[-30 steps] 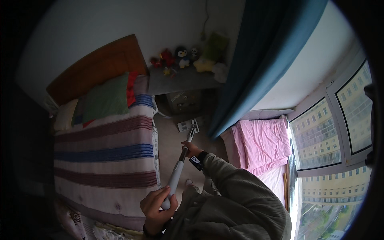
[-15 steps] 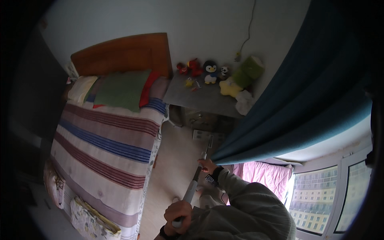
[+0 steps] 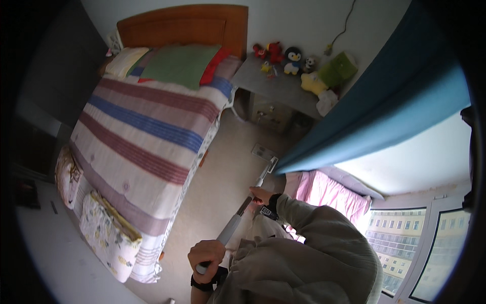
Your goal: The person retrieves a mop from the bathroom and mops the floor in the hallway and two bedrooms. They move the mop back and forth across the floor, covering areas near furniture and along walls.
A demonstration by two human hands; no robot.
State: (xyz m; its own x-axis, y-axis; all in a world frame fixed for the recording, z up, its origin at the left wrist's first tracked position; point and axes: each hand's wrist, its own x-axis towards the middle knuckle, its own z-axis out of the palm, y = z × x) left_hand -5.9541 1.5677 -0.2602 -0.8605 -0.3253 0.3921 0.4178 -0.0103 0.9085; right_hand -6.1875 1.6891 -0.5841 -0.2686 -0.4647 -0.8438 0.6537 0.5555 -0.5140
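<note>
Head view: left hand and right hand clasp a slim grey mop.

A striped bed stands on beige floor

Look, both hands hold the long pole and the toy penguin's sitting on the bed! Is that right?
Almost: the head view shows the toy penguin on the grey tabletop, not the bed. The left hand and right hand do hold the pole.
</note>
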